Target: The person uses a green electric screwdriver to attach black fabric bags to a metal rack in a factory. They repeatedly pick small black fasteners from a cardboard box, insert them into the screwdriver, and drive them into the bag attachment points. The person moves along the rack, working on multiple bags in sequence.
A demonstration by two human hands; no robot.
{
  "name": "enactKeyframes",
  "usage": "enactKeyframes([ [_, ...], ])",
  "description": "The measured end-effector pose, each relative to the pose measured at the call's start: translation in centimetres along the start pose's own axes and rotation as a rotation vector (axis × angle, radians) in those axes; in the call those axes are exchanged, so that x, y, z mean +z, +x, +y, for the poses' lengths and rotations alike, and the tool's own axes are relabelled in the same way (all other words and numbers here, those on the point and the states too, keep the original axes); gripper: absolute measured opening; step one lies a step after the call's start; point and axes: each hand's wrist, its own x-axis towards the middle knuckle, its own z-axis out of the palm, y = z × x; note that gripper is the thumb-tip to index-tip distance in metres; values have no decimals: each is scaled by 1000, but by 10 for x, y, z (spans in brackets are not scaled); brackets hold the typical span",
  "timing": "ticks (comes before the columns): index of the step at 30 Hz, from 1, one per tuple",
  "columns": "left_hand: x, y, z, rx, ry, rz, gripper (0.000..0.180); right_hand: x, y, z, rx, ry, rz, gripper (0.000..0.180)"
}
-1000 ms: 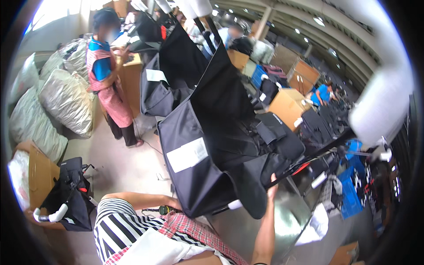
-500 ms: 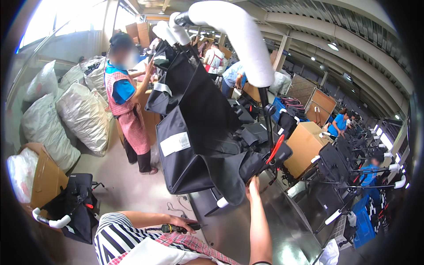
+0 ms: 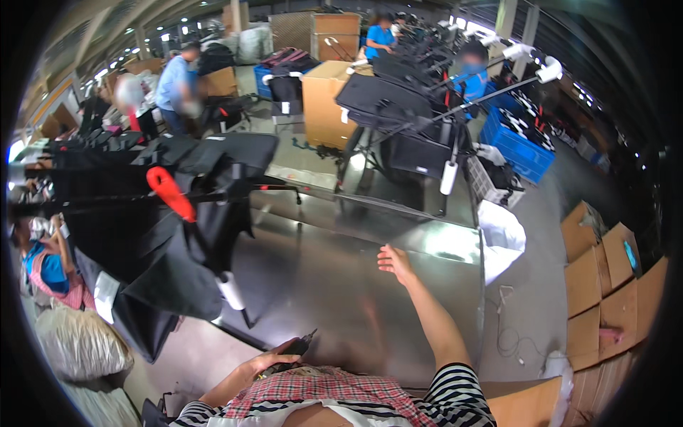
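My left hand (image 3: 279, 358) is closed around a dark electric screwdriver (image 3: 299, 346), held low against my apron with its thin bit pointing up and to the right. My right hand (image 3: 397, 263) reaches out over the shiny metal table (image 3: 334, 277), fingers apart and nothing in them. To the left stands a large black fabric stroller (image 3: 153, 242) with a red lever (image 3: 171, 193), a white label and a white-wrapped tube end. It is apart from both hands. The screwdriver's handle is partly hidden by my fingers.
Behind the table is another folded black stroller (image 3: 398, 107) with white foam on its handles, beside a cardboard box (image 3: 329, 96). Blue crates (image 3: 519, 146) and divided cardboard (image 3: 605, 299) are at right. Several people work around; a person in a checked apron (image 3: 53, 267) is at left.
The view has swung right, so the stroller now lies at left. My right hand has let go of the stroller's lower edge and opened over the table. The screwdriver stays in my left hand.
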Motion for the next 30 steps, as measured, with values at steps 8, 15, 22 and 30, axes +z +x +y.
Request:
enactKeyframes([
  [8, 70, 44, 30, -126, 14, 113, 102, -190, 100, -42, -72, -122, 335, 40],
  [15, 100, 33, 23, -182, 48, 322, 109, -184, 212, -155, -559, -70, 379, 26],
  [22, 81, 43, 4, -143, -25, 314, 106, -16, 139, -79, -468, -190, -202, 26],
  [30, 71, 15, -11, 10, -87, 244, 102, 193, -46, -148, -997, -555, -824, 29],
])
